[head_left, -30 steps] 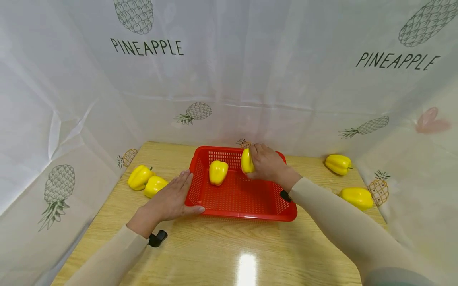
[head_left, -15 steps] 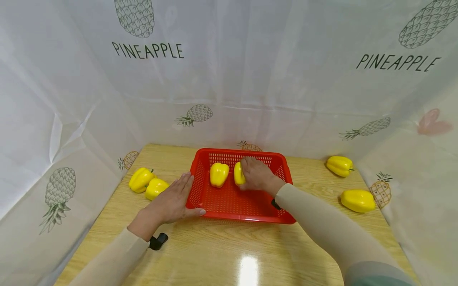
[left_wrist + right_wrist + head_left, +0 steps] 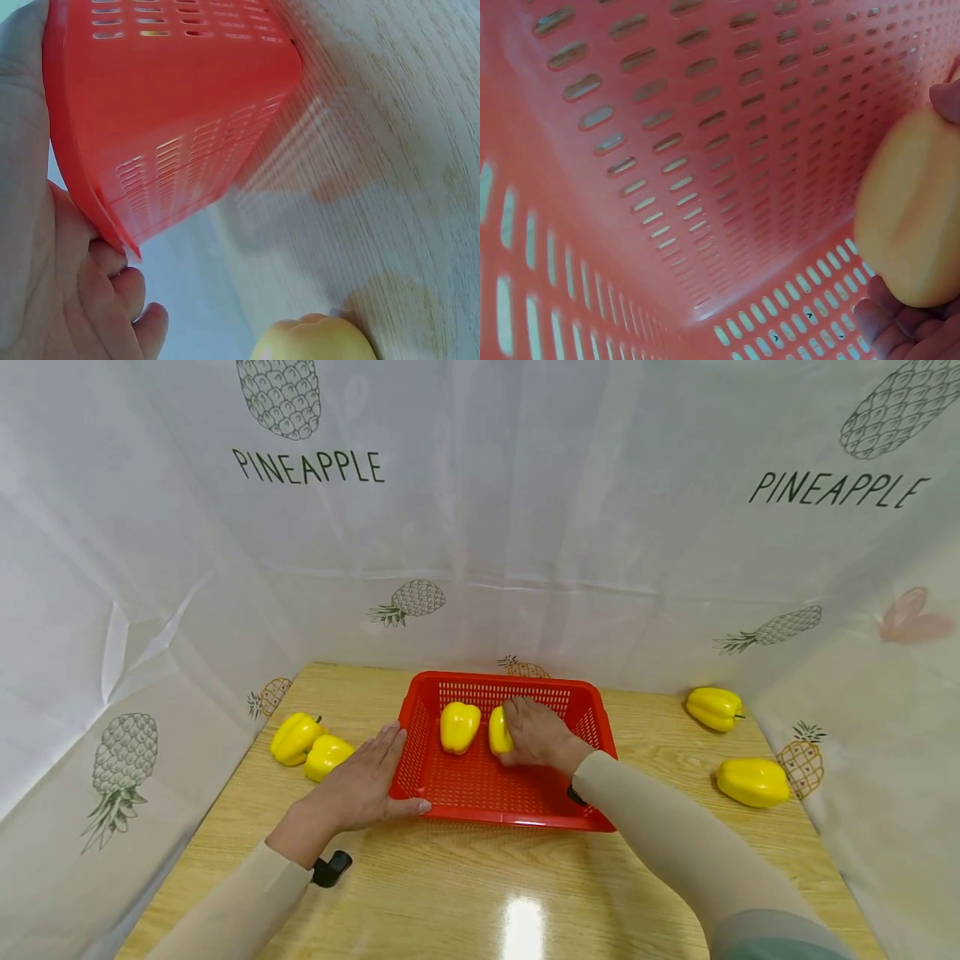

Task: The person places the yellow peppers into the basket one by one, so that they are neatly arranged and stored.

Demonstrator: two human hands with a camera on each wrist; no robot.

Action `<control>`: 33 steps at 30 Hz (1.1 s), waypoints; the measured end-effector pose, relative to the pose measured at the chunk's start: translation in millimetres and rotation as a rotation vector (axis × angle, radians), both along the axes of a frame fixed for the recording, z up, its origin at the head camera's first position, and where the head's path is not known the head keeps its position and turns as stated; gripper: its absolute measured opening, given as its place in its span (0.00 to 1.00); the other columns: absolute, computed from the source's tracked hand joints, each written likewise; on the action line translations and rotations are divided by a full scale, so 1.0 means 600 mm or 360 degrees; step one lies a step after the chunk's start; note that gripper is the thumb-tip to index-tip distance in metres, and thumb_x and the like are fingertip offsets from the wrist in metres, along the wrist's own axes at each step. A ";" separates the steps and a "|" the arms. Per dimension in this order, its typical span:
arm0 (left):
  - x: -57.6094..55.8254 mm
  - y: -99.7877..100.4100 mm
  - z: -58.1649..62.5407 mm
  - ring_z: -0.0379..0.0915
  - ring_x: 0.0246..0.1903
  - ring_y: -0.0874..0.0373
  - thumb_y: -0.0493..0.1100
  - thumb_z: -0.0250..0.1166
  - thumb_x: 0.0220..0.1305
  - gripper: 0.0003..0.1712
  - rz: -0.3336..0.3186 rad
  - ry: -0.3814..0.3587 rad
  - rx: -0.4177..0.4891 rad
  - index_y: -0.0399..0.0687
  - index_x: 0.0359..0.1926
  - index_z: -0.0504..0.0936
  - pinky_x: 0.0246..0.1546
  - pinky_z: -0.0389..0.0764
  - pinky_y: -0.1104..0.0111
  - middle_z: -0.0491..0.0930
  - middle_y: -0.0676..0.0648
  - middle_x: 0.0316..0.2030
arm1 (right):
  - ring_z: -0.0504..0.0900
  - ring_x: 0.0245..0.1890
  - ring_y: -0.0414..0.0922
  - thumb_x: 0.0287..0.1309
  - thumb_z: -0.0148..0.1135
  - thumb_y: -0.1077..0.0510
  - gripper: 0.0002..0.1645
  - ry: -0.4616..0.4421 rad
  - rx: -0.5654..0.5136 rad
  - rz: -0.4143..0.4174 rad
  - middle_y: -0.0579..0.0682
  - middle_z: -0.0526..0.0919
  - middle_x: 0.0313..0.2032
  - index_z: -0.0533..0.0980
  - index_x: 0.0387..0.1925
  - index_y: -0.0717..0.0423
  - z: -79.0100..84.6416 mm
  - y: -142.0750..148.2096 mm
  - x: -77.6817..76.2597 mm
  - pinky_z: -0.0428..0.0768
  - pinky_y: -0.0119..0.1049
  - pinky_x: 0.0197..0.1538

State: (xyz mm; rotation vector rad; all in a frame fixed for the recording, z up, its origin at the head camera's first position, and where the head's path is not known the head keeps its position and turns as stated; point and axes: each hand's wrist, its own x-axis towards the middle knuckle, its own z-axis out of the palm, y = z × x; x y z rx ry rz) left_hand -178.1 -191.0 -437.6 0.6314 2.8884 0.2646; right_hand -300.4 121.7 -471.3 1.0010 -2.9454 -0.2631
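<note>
Resting unclenched, the left hand [image 3: 356,785] lay against the left side of a red perforated basket [image 3: 510,817] on the wooden desk [image 3: 420,893], its thumb at the front rim. Inside, the right hand [image 3: 542,732] gripped one yellow bell pepper [image 3: 497,732]; a second bell pepper [image 3: 460,727] sat just left of it, apart. Outside, a near-right pepper [image 3: 753,782] lay on the desk, then a left pair of peppers [image 3: 296,739] close together, then a far-right pepper [image 3: 712,708]. Behind hung a pineapple-printed sheet [image 3: 600,543].
</note>
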 end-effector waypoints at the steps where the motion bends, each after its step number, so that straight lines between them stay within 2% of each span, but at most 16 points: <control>1: 0.000 0.000 0.000 0.41 0.84 0.40 0.88 0.52 0.59 0.75 -0.0001 0.0003 0.0000 0.34 0.83 0.46 0.82 0.53 0.47 0.42 0.36 0.85 | 0.76 0.48 0.50 0.60 0.65 0.29 0.48 -0.0002 0.0006 0.0000 0.55 0.74 0.46 0.66 0.63 0.63 -0.001 0.000 -0.001 0.81 0.41 0.65; 10: 0.001 0.000 0.002 0.41 0.84 0.39 0.87 0.53 0.60 0.74 0.0002 0.0002 0.0020 0.33 0.83 0.47 0.82 0.53 0.47 0.42 0.35 0.85 | 0.76 0.51 0.52 0.61 0.64 0.29 0.47 -0.0010 0.0003 0.0012 0.55 0.75 0.48 0.66 0.62 0.62 -0.008 -0.001 -0.005 0.76 0.43 0.71; 15: 0.001 0.000 0.004 0.41 0.84 0.39 0.86 0.54 0.61 0.74 -0.0001 -0.0007 0.0013 0.33 0.83 0.46 0.82 0.53 0.46 0.41 0.35 0.85 | 0.77 0.55 0.53 0.61 0.65 0.30 0.49 0.0002 0.0015 0.0044 0.57 0.76 0.50 0.66 0.64 0.65 -0.009 -0.001 -0.004 0.74 0.44 0.74; 23: 0.001 0.000 0.003 0.40 0.84 0.40 0.88 0.53 0.60 0.74 0.0005 -0.0021 0.0005 0.34 0.84 0.45 0.82 0.53 0.47 0.40 0.36 0.85 | 0.76 0.50 0.52 0.61 0.65 0.31 0.47 0.0012 -0.0016 0.0049 0.57 0.74 0.47 0.66 0.62 0.65 -0.010 -0.002 -0.003 0.79 0.42 0.68; 33: 0.000 0.000 0.000 0.41 0.84 0.40 0.88 0.53 0.59 0.75 0.0009 -0.0019 0.0018 0.34 0.84 0.45 0.82 0.54 0.47 0.41 0.36 0.85 | 0.76 0.49 0.52 0.62 0.65 0.31 0.48 0.0022 -0.0025 0.0047 0.57 0.74 0.47 0.66 0.63 0.66 -0.010 -0.003 -0.002 0.80 0.42 0.67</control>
